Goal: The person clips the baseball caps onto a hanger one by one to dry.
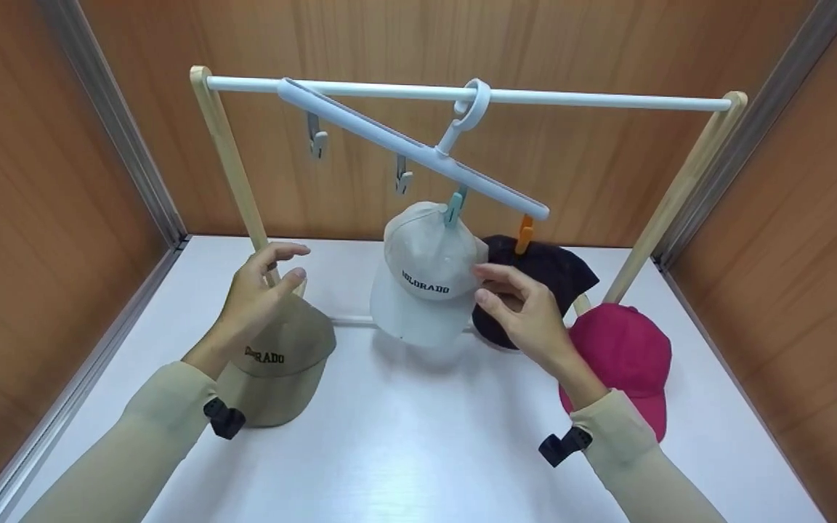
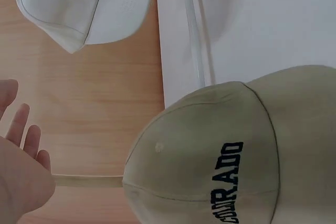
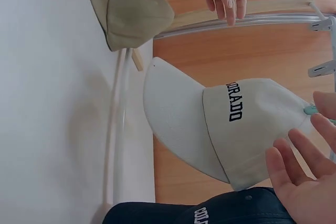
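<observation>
A white cap lettered COLORADO hangs from a teal clip on a tilted pale-blue hanger. To its right, a dark cap hangs from an orange clip at the hanger's lower end. My right hand holds nothing, its relaxed fingers beside the white cap's right edge and in front of the dark cap. My left hand, empty with fingers loosely bent, is raised over a tan cap. The right wrist view shows the right fingers spread close to the white cap's crown.
The hanger's hook loops over the white rail of a wooden-legged rack. Two grey clips, one a left-end clip, hold nothing. A crimson cap lies on the white table at right. Wood-grain panels enclose the table.
</observation>
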Demonstrator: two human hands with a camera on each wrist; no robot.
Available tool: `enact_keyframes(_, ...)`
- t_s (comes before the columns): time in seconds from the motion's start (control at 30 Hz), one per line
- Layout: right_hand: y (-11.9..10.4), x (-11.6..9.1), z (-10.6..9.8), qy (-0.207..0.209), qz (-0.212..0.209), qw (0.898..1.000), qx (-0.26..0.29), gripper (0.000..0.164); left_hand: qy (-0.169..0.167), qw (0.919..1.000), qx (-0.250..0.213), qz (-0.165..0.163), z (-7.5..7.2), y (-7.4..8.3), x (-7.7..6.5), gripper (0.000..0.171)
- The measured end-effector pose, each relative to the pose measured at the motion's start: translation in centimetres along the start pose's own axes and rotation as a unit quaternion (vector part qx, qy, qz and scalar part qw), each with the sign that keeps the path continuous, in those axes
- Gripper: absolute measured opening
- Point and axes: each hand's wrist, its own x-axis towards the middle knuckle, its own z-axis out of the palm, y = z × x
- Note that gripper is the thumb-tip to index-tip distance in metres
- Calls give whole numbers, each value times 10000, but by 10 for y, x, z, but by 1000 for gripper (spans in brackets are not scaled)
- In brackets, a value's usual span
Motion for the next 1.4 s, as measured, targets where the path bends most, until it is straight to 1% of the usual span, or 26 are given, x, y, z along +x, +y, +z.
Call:
enact_keyframes(0.2,4,-6,6,-115,-117,9998,130,39,55,9999,63,-124,-13,-9,-8,34)
enact_keyframes(0.4,8,-13,11,-384,-249,9988,188,41,159,9992,332,-185,-23,-20,-14,34)
enact_keyframes(0.6,12,-18,14,-564,-264,9975,327,44,134,9980,508,-344,-30,-32,-19,36)
enact_keyframes(0.8,16,-20,18,-661,-215,9972,276,46,99,9974,441,-570,-39,-42,-24,37)
enact_keyframes(0.9,17,-22,19,-703,-176,9971,218,47,113,9974,423,-579,-42,-46,-23,36)
enact_keyframes(1.0,18,-23,19,-706,-153,9972,198,48,124,9973,496,-519,-43,-51,-21,36)
enact_keyframes(1.1,18,-24,20,-737,-113,9970,226,47,105,9968,590,-532,-46,-57,-20,37)
enact_keyframes(1.27,18,-24,21,-823,-77,9962,262,47,-8,9947,718,-737,-52,-67,-17,43)
enact_keyframes(1.4,19,-24,21,-837,-66,9961,288,46,-265,9913,822,-989,-56,-74,-14,51)
